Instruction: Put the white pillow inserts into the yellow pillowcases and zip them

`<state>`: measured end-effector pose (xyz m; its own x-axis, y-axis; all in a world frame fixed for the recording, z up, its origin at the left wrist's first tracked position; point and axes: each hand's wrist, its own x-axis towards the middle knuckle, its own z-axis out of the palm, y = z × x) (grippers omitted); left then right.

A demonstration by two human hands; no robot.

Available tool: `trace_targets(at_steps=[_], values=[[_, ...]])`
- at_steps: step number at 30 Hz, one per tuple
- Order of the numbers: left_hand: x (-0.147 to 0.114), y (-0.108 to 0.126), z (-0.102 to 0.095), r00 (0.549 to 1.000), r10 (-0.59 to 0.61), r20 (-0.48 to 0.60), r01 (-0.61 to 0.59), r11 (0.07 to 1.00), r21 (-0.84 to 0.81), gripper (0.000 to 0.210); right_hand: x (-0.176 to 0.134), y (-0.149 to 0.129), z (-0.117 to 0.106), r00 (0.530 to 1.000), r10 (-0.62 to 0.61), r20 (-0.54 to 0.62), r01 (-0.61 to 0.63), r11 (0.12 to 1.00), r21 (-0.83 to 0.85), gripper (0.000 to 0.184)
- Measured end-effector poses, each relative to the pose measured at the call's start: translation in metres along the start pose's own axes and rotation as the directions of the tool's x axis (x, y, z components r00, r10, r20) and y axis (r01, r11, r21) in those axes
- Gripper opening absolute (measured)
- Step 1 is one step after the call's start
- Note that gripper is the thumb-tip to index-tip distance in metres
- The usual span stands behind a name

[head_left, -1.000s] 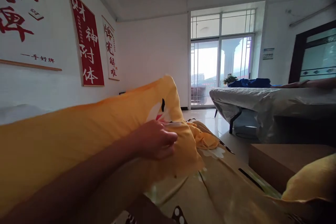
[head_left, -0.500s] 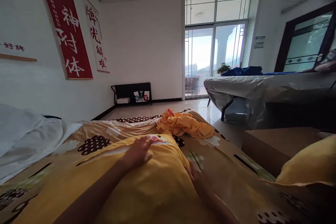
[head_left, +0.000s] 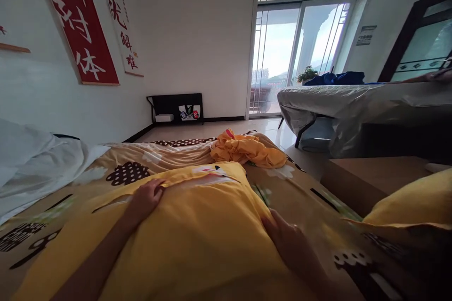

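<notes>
A plump yellow pillow [head_left: 208, 225] lies in front of me on the patterned blanket. Along its far side runs a slit in the cover, with something white showing in it and a printed pink and black figure near the far right corner. My left hand [head_left: 145, 201] is closed on the cloth at the left part of this slit, its fingers curled over the edge. At the pillow's right side, my right hand [head_left: 284, 233] grips the yellow cloth; its fingertips are partly hidden against the fabric.
Crumpled orange cloth [head_left: 249, 148] lies beyond the pillow. White bedding [head_left: 45, 164] is at left, another yellow pillow [head_left: 416, 197] at right by a brown box [head_left: 374, 171]. A plastic-covered table [head_left: 328, 103] bears blue cloth; a person's arm [head_left: 436, 75] shows at its far right.
My left hand has moved left along the slit, from the pillow's far middle, and closed on the cloth. My right hand has come nearer along the right side. The view has tilted down.
</notes>
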<state>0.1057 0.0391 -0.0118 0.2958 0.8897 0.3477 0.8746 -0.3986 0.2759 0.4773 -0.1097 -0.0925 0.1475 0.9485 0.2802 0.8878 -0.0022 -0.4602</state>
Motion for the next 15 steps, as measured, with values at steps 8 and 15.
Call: trace_targets(at_steps=[8, 15], values=[[-0.012, 0.012, -0.012, 0.999, -0.035, 0.006, 0.035, 0.998, 0.044, 0.043, -0.013, 0.042, 0.021, 0.974, 0.043, 0.222, -0.04, 0.999, -0.015, 0.046], [-0.016, 0.007, -0.008, 0.999, 0.011, -0.031, -0.011, 1.0, 0.011, 0.044, 0.08, -0.006, -0.076, 0.954, -0.222, 0.2, 0.27, 0.929, -0.253, 0.041]])
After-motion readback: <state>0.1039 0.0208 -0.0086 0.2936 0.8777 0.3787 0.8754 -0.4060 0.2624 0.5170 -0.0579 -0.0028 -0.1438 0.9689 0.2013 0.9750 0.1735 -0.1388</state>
